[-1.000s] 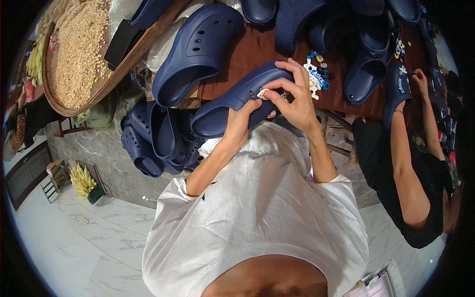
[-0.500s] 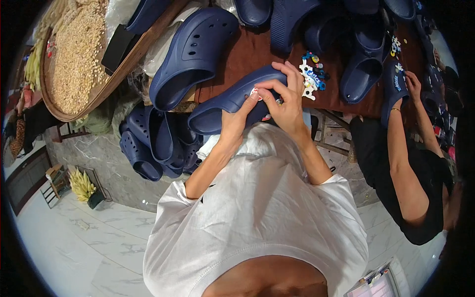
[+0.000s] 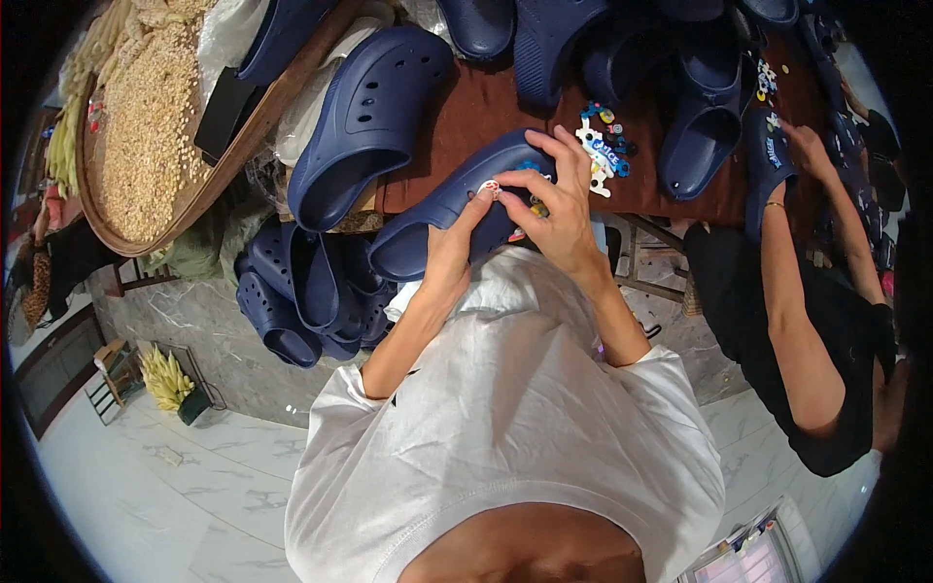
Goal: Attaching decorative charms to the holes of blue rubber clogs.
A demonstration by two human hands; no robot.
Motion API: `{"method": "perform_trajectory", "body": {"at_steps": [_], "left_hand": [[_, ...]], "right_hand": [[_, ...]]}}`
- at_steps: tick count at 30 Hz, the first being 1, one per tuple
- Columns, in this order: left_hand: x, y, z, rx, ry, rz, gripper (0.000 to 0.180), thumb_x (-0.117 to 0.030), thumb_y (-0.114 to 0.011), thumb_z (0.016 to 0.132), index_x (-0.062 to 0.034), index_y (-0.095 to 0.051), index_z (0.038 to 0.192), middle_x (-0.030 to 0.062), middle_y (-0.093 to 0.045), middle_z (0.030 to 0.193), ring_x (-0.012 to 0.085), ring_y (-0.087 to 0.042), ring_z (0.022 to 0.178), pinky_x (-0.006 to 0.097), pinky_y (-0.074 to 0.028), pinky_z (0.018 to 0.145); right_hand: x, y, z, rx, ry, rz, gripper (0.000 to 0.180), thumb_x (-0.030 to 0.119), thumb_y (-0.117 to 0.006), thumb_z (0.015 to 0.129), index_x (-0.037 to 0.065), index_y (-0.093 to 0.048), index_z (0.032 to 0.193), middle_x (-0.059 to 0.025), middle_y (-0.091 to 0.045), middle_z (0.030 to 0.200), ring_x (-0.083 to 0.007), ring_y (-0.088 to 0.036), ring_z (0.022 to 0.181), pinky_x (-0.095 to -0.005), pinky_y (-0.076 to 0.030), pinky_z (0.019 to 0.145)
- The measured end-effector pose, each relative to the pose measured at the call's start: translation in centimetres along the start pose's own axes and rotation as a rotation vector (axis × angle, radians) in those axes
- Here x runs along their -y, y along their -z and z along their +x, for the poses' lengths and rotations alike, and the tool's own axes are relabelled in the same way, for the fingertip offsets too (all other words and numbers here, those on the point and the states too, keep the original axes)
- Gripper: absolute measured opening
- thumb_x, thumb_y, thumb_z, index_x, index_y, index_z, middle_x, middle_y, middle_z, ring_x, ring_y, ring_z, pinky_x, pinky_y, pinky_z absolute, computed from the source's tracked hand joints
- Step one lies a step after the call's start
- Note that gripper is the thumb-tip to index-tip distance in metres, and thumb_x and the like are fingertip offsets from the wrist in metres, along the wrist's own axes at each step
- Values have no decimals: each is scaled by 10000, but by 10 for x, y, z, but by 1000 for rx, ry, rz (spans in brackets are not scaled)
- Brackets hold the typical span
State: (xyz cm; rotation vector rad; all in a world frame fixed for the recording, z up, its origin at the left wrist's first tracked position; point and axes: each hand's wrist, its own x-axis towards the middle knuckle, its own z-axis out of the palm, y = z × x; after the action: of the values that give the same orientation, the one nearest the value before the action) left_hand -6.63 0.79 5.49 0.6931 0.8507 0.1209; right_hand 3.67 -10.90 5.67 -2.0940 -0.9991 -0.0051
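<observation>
Both hands on a navy clog (image 3: 442, 209) at the table (image 3: 466, 107) edge.
Left hand (image 3: 452, 248) grips its side; right hand (image 3: 554, 209) fingers clamped over the top, hiding most charms. Small white charm (image 3: 491, 188) at the fingertips, detail unreadable.

A clear plastic bag (image 3: 233, 34) lies at the upper left, crumpled, resting on the rim of the round woven tray (image 3: 219, 175). Just beside it, on the tray's edge, sits a flat black rectangular object (image 3: 225, 112) with a dark face; whether it is a screen cannot be told. At the bottom right corner, a tilted pale rectangle (image 3: 746, 559) with a light frame and pinkish, bluish patches shows; it may be a screen or a printed sheet, too small to tell. No signs or labels are discernible elsewhere.
</observation>
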Motion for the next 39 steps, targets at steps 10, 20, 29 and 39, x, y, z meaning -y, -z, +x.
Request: {"method": "perform_trajectory", "body": {"at_steps": [10, 20, 29, 39], "left_hand": [[-2, 10, 3, -79, 112, -157, 279, -161, -655, 897, -34, -624, 1144, 86, -654, 1119, 200, -640, 1024, 359, -528, 903], [-6, 12, 9, -91, 123, -240, 344, -180, -635, 901, -24, -564, 1199, 122, -637, 1156, 232, -639, 1038, 387, -530, 920], [-13, 9, 14, -30, 181, -327, 373, -178, -591, 899, 6, -525, 1217, 175, -634, 1161, 279, -658, 1023, 431, -547, 915], [-10, 4, 10, 119, 190, -411, 434, -141, -551, 888, 38, -481, 1278, 193, -612, 1194, 296, -630, 1084, 434, -513, 967]], "right_hand": [[-44, 12, 11, -188, -366, 431, 88, 52, -680, 835, 17, -669, 916, -107, -677, 1002, -241, -639, 944, -346, -479, 873], [-104, 11, 4, -295, -358, -5, 174, 200, -720, 829, 62, -692, 930, -86, -650, 875, -280, -599, 850, -394, -462, 765], [-79, 17, -20, -52, -329, -408, 242, 235, -777, 756, 59, -644, 854, -102, -586, 862, -297, -561, 817, -443, -444, 717], [-32, 32, 5, -56, -338, 100, 145, 100, -671, 849, 42, -702, 978, -85, -635, 853, -209, -627, 753, -334, -498, 705]]}}
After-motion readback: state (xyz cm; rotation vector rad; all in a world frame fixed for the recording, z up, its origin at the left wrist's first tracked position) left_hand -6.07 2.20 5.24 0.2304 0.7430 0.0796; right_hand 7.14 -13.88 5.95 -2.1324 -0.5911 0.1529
